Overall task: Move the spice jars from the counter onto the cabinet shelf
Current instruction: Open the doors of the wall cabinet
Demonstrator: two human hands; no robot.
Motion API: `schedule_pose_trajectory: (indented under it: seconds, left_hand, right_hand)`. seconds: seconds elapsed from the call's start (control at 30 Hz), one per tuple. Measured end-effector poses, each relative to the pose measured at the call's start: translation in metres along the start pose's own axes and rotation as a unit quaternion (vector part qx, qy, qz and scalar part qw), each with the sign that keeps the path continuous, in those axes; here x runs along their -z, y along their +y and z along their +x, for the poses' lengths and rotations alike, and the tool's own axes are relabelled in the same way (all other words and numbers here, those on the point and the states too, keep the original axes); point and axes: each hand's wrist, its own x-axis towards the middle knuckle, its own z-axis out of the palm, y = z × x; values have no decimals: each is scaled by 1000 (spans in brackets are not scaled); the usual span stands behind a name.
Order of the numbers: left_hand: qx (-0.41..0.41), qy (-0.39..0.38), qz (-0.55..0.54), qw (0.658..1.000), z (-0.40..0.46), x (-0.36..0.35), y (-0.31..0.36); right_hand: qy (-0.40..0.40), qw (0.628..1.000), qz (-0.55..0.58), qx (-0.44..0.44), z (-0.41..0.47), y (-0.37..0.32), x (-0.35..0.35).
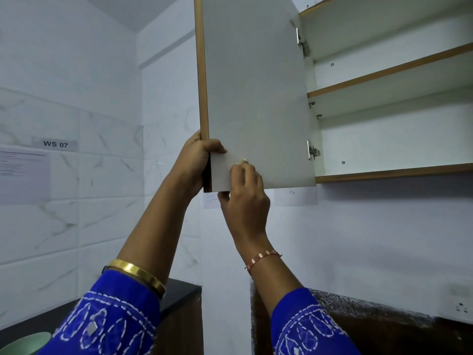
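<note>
The cabinet door [256,93] runs out past the top edge, and the cabinet shelf [389,73] is cut off at the right. The left hand [197,162] wraps the door's outer edge, so most of its fingers are hidden behind the panel. The printed sheet [24,175] under the "WS 07" label is too blurred to read. A green bowl [25,343] is cropped at the bottom edge. The small note [211,199] below the door is partly covered by the right hand [245,198].

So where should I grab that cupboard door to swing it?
Grab the cabinet door at its bottom free corner, from the left, away from the hinges. There is no handle on the face shown, and that edge is where both hands, left and right, are gripping it.
</note>
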Motion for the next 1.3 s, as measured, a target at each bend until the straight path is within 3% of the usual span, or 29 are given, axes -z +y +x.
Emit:
schedule_pose_trajectory:
  seconds: [0.2,0.3,0.4,0.47,0.53,0.7,0.97,1.3]
  left_hand:
    - [-9,45,48,998,-9,-7,1]
    - [-53,89,118,988,-21,-18,2]
    - [-138,204,257,934,-39,-35,0]
    - [-173,272,279,904,-51,-50,-1]
    - [-209,287,273,894,-58,-71,1]
    - [-240,225,280,902,-79,-157,8]
    - [-254,104,182,944,-112,-318,12]
    - [-149,-41,39,987,-134,-473,-6]
  right_hand:
    - [-21,1000,6,12,0,7,9]
    - [-34,998,20,44,-6,24,18]
    - [-86,994,12,66,-21,55,30]
    - [-135,990,-2,50,-30,80,41]
    - [-160,987,-15,21,-32,105,58]
    - [-160,986,-50,13,-18,174,118]
    - [-142,981,-128,14,4,293,234]
    - [-126,943,-307,-17,8,429,334]
